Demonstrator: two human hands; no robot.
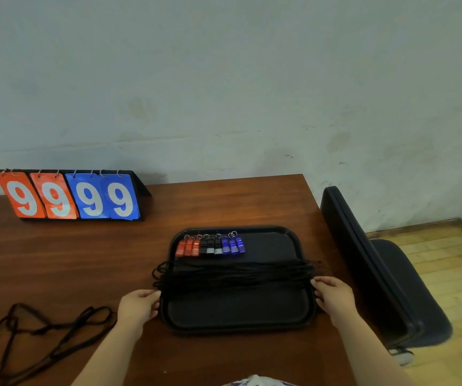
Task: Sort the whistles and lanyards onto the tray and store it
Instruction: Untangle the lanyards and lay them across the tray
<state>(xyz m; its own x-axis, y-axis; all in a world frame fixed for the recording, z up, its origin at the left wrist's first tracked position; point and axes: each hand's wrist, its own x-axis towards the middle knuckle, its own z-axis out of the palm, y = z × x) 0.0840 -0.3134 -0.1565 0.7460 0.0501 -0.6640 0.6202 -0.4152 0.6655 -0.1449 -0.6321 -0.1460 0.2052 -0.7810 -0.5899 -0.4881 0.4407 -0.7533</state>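
Both forearms reach forward, left hand [138, 305] and right hand [334, 295] gripping the tray [235, 329] by opposite side rims.

Sports equipment office, flip scoreboard [68, 195] on wooden desk [224, 201], row of whistles [210, 246], padded chair [391, 274], scuffed wall [224, 79], wood-strip floor [447, 260]

Bundled lanyards [235, 275] cover the middle of the tray [238, 312], the rings on the whistles [210, 246] are too small to count — and the loose cord [43, 332] at left runs off the bottom edge.
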